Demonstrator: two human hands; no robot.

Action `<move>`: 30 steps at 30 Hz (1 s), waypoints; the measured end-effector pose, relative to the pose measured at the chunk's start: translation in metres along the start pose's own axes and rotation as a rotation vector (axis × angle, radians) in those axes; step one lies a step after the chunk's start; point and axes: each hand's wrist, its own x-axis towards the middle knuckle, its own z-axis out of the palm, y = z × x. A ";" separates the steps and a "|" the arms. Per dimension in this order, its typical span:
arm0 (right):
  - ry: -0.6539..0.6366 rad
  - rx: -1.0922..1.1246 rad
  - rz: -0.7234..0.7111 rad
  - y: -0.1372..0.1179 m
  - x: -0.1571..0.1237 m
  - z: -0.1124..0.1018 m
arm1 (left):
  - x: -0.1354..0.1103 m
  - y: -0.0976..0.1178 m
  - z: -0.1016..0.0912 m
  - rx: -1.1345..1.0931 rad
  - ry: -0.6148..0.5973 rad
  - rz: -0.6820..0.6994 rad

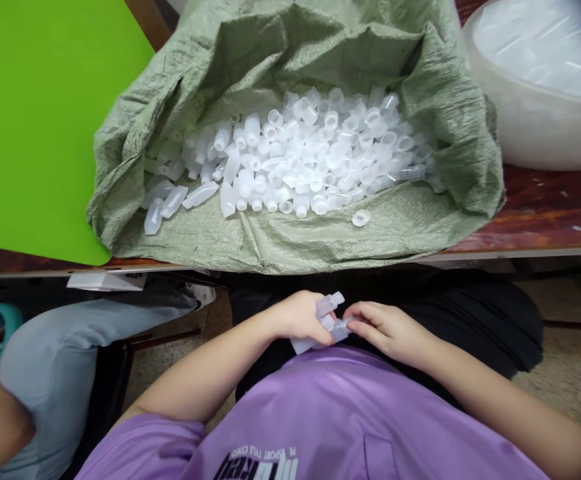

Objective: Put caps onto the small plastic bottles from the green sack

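Note:
Over my lap, my left hand (303, 317) is closed around a few small translucent plastic bottles (328, 305). My right hand (385, 327) meets it from the right and pinches one small bottle (341, 328) between thumb and fingers. On the table edge ahead lies an open green woven sack (420, 93). Inside it is a heap of several more such small bottles (310, 157).
A bright green mat (35, 113) covers the table's left part. A large white translucent basin (540, 80) stands at the back right on the dark wooden tabletop (550, 207). Another person's leg in light jeans (75, 333) is close on my left.

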 end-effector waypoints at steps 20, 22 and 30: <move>-0.052 0.252 -0.155 0.032 0.016 0.044 | -0.004 -0.012 0.021 -0.095 -0.024 -0.024; -0.038 0.307 -0.066 0.035 0.014 0.052 | -0.003 -0.014 0.026 -0.094 0.016 -0.046; 0.089 0.350 0.130 0.044 0.013 0.060 | 0.012 -0.007 0.027 0.149 0.081 -0.036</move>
